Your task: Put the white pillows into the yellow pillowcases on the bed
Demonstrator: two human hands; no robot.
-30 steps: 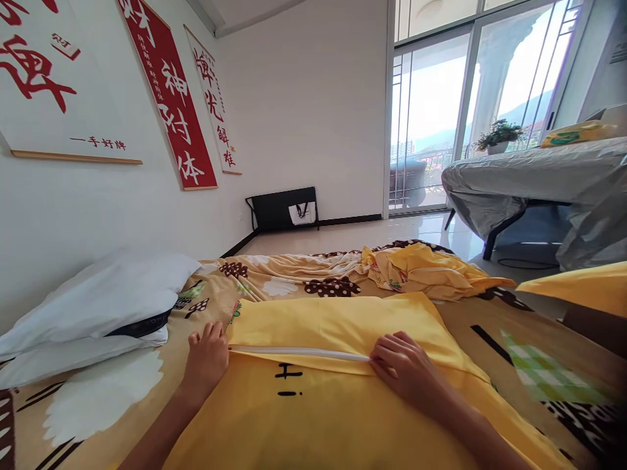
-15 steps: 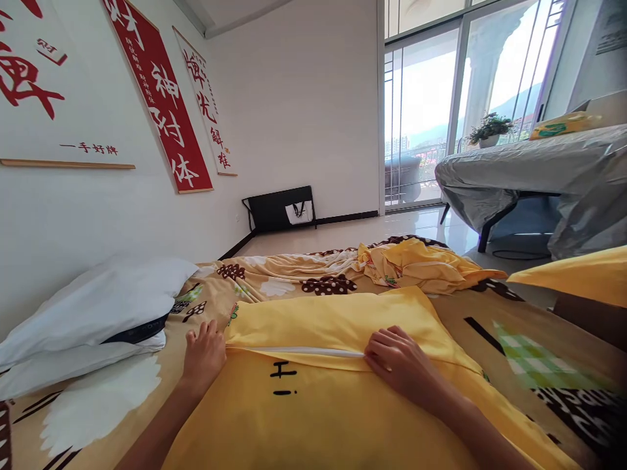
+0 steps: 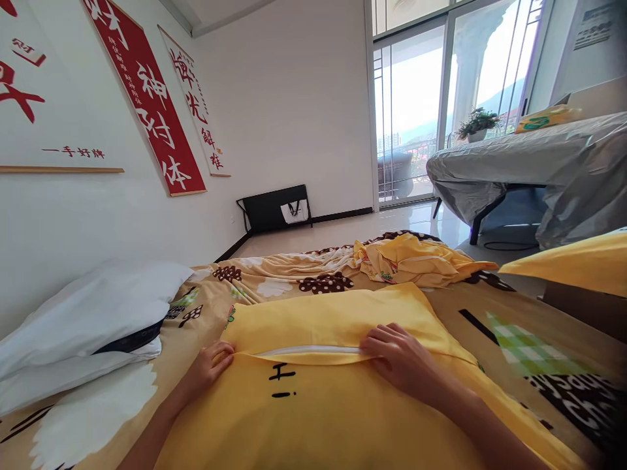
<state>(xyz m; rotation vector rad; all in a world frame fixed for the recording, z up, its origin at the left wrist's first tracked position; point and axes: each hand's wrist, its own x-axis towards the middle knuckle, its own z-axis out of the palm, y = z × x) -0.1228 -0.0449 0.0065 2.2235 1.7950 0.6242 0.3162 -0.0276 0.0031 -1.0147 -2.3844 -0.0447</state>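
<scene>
A yellow pillowcase (image 3: 318, 411) printed with "Hi!" lies in front of me and looks filled out. Across its upper part runs a white zipper (image 3: 306, 350), partly laid bare under a fold of cloth. At the zipper's left end, the fingers of my left hand (image 3: 214, 367) are closed on the pillowcase's edge. My right hand (image 3: 398, 356) is closed at the zipper's right end, thumb and fingers pressed on the seam. Any zipper pull is hidden under those fingers.
White pillows (image 3: 93, 313) are stacked at the left on the patterned bed sheet (image 3: 264, 264). Crumpled yellow cloth (image 3: 416, 258) lies towards the far edge. Another yellow piece (image 3: 573, 264) juts in at the right. Beyond stands a plastic-covered table (image 3: 529, 150).
My left hand has come down and inward, and its fingers now pinch the pillowcase's edge. My right hand stays at the zipper. The view has shifted slightly to the right.
</scene>
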